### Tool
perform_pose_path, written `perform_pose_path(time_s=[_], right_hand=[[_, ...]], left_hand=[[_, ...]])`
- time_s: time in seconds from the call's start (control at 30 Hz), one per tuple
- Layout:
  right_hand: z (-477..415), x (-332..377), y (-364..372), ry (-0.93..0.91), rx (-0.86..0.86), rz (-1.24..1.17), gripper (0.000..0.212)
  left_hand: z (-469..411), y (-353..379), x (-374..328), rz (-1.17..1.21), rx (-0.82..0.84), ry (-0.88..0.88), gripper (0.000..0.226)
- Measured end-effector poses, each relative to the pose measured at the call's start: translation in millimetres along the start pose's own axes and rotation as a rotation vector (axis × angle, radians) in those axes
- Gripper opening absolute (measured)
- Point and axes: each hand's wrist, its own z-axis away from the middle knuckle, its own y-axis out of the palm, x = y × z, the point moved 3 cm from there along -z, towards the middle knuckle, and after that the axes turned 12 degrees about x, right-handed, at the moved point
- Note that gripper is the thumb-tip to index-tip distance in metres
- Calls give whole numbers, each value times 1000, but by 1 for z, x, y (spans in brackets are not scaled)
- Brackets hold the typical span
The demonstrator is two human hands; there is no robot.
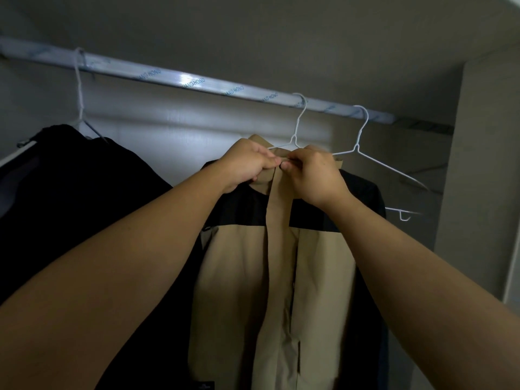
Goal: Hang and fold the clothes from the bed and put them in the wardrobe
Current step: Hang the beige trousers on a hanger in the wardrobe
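Head view: tan-and-black jacket (239,277) hung on a thin white wire hanger (298,119) from the wardrobe rail (197,83), its collar directly under both hands. Left hand (247,161) and right hand (312,175) each pinched the collar's top edge, fingertips almost meeting (what sat between them was too small to tell). Fabric looked smooth and matte; the rail was glossy. An empty wire hanger (365,142) hung just to the right, a dark garment (70,178) to the left.
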Motion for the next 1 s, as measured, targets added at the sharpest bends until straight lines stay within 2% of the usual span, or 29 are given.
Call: perform_pose_path(time_s=[0.1,0.2,0.27,0.33,0.37,0.43,0.5,0.57,0.7,0.83,0.93,1.0], right_hand=[[4,-2,3,0,8,-29,26],[18,-4,11,-7,-44,-86,32],[36,-4,21,40,-126,-163,47],[60,-5,34,113,-226,-239,53],[74,-4,40,140,-268,-263,50],[103,-7,57,179,-285,-303,38],[137,-14,80,283,-192,-361,26],[175,-23,106,440,-76,-450,19],[262,-39,161,819,147,-688,16],[341,-40,218,1249,272,-976,9],[387,-34,261,1468,362,-1107,8],[412,-23,286,1625,396,-1235,8]], left_hand=[[3,1,2,-21,26,-11,17],[14,11,3,-198,58,31,12],[22,22,10,-363,-35,123,31],[34,32,24,-415,-165,198,54],[43,37,33,-416,-234,202,59],[63,50,53,-421,-378,199,54],[88,68,75,-368,-474,164,44],[109,92,108,-299,-487,22,39],[155,153,188,-177,-324,-336,33],[200,210,258,-49,-48,-588,23],[230,243,308,47,123,-780,30],[251,254,331,141,163,-887,36]])
